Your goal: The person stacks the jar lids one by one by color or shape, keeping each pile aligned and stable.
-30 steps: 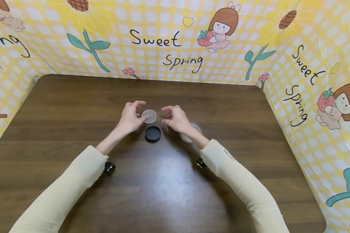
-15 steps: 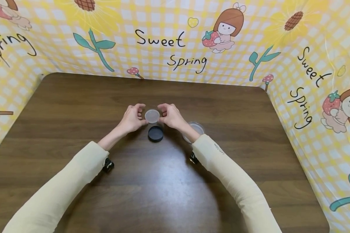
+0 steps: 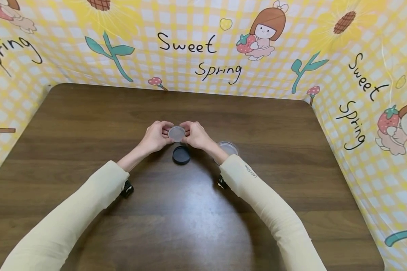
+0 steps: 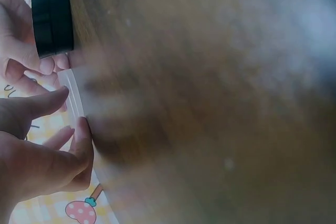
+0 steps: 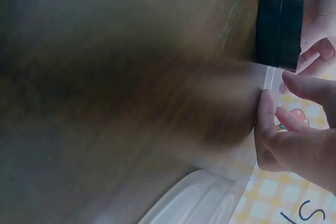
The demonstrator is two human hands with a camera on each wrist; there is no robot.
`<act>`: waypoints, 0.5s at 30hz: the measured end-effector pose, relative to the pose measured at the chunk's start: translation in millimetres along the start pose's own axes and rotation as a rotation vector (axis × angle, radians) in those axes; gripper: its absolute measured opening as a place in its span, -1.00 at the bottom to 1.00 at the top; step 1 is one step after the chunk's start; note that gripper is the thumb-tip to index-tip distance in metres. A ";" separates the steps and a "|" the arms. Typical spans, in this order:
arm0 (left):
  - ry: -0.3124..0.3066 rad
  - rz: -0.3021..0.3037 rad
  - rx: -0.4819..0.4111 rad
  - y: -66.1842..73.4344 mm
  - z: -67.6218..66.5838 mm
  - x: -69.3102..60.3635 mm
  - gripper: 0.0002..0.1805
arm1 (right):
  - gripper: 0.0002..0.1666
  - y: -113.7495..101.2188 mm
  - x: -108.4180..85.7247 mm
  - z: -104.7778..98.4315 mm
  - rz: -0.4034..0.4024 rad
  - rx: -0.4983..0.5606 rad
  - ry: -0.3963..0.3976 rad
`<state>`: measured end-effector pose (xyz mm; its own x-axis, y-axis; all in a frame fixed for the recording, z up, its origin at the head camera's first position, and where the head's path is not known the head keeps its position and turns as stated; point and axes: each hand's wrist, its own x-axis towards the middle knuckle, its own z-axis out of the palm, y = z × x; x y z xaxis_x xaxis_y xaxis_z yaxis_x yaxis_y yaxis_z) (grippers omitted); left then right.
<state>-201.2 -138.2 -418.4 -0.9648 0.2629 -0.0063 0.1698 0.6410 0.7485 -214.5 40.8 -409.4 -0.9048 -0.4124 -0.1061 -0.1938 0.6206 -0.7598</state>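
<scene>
Between both hands, at the middle of the table, is a small, shallow clear round dish [image 3: 176, 134]. My left hand [image 3: 157, 136] pinches its left rim with thumb and fingers, as the left wrist view shows at the dish's edge [image 4: 75, 90]. On the opposite rim, my right hand [image 3: 196, 135] holds it the same way, seen from the side in the right wrist view [image 5: 296, 124]. Just in front of the hands stands a low black round container [image 3: 181, 155], touched by neither, with a seam around its side. Whether the dish touches the table is hard to tell.
A larger clear round dish [image 3: 231, 148] lies to the right, partly covered by the right forearm; its wall [image 5: 184, 200] shows in the right wrist view. The brown wooden table [image 3: 88, 113] ends at a yellow checked cloth [image 3: 129, 26] at back and sides.
My right hand has moved left to the clear dish and now grips its right rim. The left hand's fingers have closed in on the left rim. The black container stays put.
</scene>
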 end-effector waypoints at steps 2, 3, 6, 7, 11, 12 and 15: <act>0.005 0.007 0.002 -0.9 0.8 0.6 -0.46 | -0.39 -0.5 0.5 -0.1 0.003 -0.005 -0.003; 0.006 0.007 -0.002 -1.1 1.1 0.7 -0.47 | -0.39 -0.7 0.7 -0.1 0.005 -0.008 -0.004; 0.015 0.005 -0.021 -2.4 1.8 0.7 -0.47 | -0.40 -1.0 1.3 0.0 0.009 -0.015 -0.005; 0.017 0.000 -0.033 -2.5 1.9 0.5 -0.47 | -0.40 -1.1 1.4 0.0 0.011 -0.017 -0.004; 0.019 -0.030 -0.082 -1.7 1.8 -0.5 -0.48 | -0.39 -1.8 1.3 -1.0 0.011 -0.021 -0.009; 0.018 -0.038 -0.091 -1.3 1.5 -0.7 -0.48 | -0.38 -2.0 1.0 -1.4 0.011 -0.021 -0.013; 0.012 -0.050 -0.102 0.3 0.1 -1.2 -0.49 | -0.38 -3.0 -0.1 -2.8 0.010 -0.004 -0.020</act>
<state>-200.0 -138.2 -418.2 -0.9741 0.2230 -0.0381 0.1002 0.5760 0.8113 -214.9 40.8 -405.3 -0.8988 -0.4196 -0.1267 -0.1863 0.6274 -0.7561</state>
